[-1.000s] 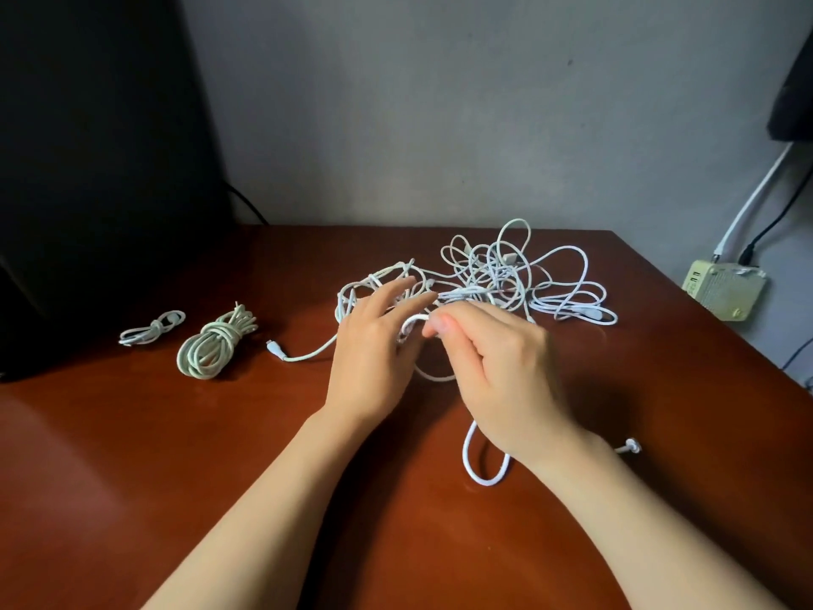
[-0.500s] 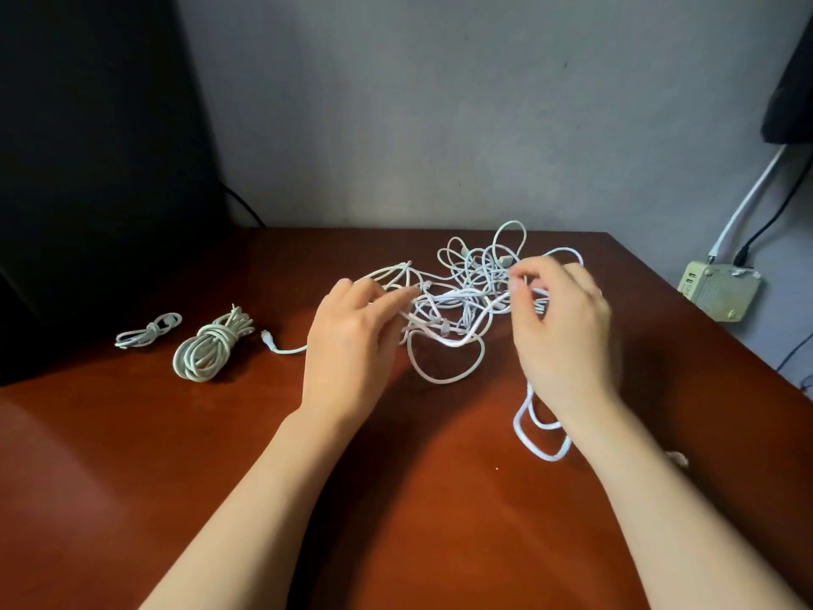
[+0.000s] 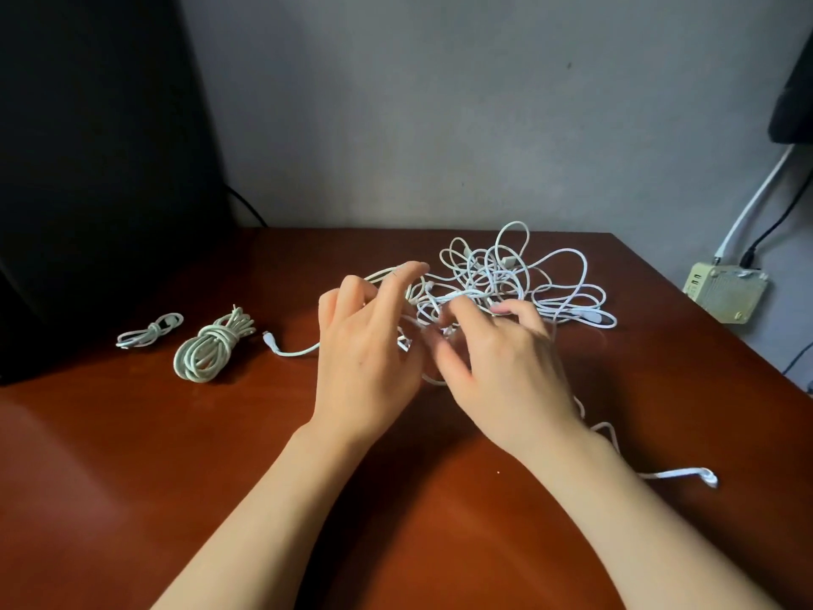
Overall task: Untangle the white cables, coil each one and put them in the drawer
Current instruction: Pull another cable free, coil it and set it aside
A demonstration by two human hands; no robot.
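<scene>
In the head view, the tangle of white cables (image 3: 506, 279) sits far-middle on the counter (image 3: 132, 477), under both hands. The left grip (image 3: 369, 345) is spread and holds nothing. The right grip (image 3: 497, 358) is blurred, so I cannot tell its hold. A hard tug could cinch the knots tighter or whip the loose plug end (image 3: 707, 477) off the counter.

left hand (image 3: 365, 358) and right hand (image 3: 506, 367) meet at near edge of tangle (image 3: 506, 275), on table (image 3: 132, 477). tangle's bulk lies behind and right of the grip. big coil (image 3: 206, 350) well left; small coil (image 3: 147, 332) farther left. loose plug end (image 3: 706, 477) nearer, far right.
</scene>
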